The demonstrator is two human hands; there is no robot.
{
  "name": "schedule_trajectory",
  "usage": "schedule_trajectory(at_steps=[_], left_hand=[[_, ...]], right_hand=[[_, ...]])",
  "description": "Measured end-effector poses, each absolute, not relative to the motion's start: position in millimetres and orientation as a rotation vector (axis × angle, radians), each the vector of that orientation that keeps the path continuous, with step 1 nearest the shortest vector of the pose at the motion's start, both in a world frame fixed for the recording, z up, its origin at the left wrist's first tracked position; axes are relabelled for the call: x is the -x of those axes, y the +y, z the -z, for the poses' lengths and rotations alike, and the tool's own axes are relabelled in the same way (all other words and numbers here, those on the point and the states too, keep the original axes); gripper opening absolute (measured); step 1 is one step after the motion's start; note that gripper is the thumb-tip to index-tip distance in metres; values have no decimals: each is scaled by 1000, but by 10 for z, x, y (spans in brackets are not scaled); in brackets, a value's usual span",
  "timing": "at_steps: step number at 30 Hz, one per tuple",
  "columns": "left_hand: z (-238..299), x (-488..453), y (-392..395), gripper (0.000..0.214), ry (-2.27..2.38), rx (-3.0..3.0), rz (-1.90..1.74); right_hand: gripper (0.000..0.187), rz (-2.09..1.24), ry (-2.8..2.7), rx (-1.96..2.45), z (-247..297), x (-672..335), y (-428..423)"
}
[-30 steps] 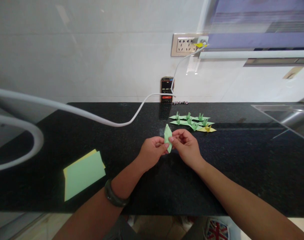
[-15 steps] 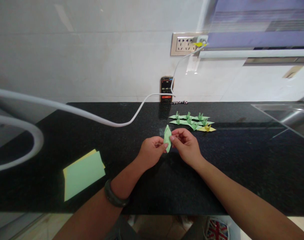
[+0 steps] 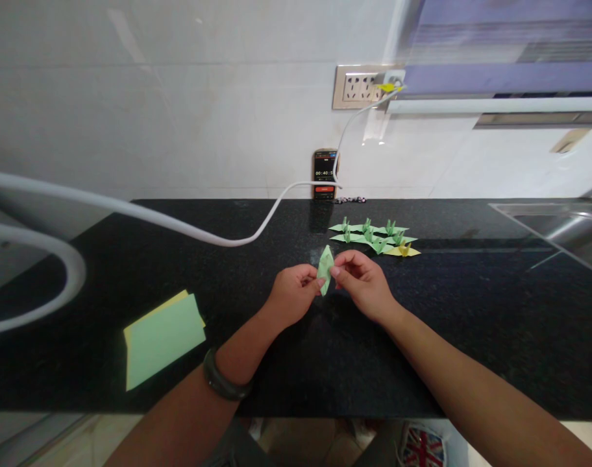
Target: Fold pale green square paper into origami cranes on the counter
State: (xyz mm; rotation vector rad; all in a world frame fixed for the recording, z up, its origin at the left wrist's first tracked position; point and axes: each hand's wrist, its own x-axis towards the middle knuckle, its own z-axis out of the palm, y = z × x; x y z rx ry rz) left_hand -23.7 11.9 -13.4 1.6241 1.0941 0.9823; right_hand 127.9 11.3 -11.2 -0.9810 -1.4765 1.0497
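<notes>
My left hand (image 3: 293, 296) and my right hand (image 3: 365, 283) meet above the black countertop (image 3: 461, 324) and both pinch a small folded piece of light green paper (image 3: 325, 266) that stands upright between the fingertips. A dark bracelet sits on my left wrist. Behind my right hand lie several finished folded paper cranes (image 3: 374, 237), most green, one yellow (image 3: 403, 250).
A stack of green and yellow paper squares (image 3: 162, 337) lies at the front left. A phone (image 3: 325, 174) showing a timer leans on the wall, with a white cable (image 3: 189, 227) running from the wall socket (image 3: 361, 86) across the counter. A steel sink (image 3: 563, 227) is at the right.
The folded paper has tilted slightly and my fingertips have shifted on it. The hands stay in the same place.
</notes>
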Motion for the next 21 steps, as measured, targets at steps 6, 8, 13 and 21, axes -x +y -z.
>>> schedule_trajectory(at_steps=[6,8,13,21], left_hand=[[90,230,108,14,1088,-1566,-982],[105,232,107,17,1098,-1608,-969],[145,230,112,27,1101,-1584,-1061],[156,217,116,21,1148,-1562,-1110]], right_hand=[[14,-1019,-1578,1029,132,-1297,132],[14,-974,-1607,1069,149,-1299,136],[12,-811,-1642,1142,178,-1296,126],[17,-584,-1690,1238,190,-1259,83]])
